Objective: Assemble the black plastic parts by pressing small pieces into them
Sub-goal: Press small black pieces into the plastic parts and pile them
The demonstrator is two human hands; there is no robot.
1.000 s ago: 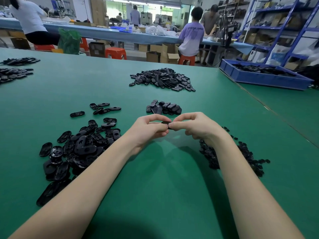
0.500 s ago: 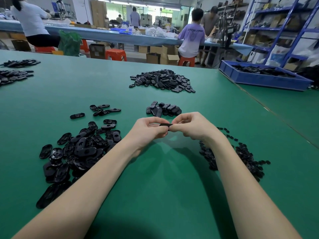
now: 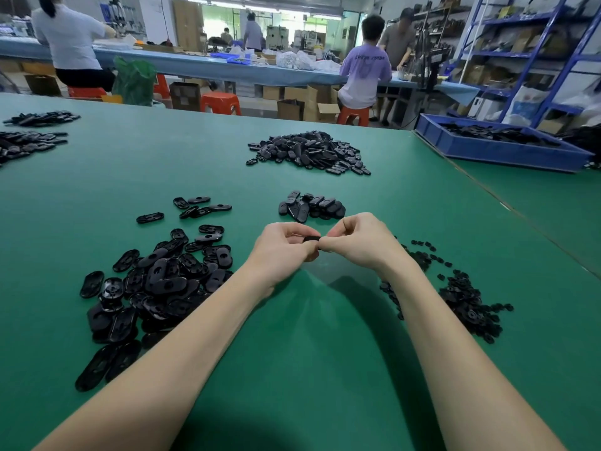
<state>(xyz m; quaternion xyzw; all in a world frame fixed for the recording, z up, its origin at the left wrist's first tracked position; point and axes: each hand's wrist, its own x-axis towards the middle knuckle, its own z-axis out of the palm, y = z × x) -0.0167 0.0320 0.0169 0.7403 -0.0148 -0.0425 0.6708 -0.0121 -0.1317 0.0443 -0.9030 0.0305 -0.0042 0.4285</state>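
My left hand (image 3: 282,249) and my right hand (image 3: 359,241) meet above the green table, fingertips pinched together on one black oval plastic part (image 3: 311,238); most of it is hidden by the fingers. A loose heap of black oval shells (image 3: 156,281) lies to the left of my left forearm. A scatter of small black pieces (image 3: 468,297) lies to the right of my right forearm. A short stack of closed black parts (image 3: 310,206) sits just beyond my hands.
A larger pile of black parts (image 3: 309,151) lies farther back on the green table (image 3: 309,353). More piles (image 3: 29,138) sit at the far left. A blue bin (image 3: 500,148) stands at the back right. Several people work at a far bench.
Both hands have stayed together on the part, shifting only slightly; the fingertips have adjusted their pinch on it.
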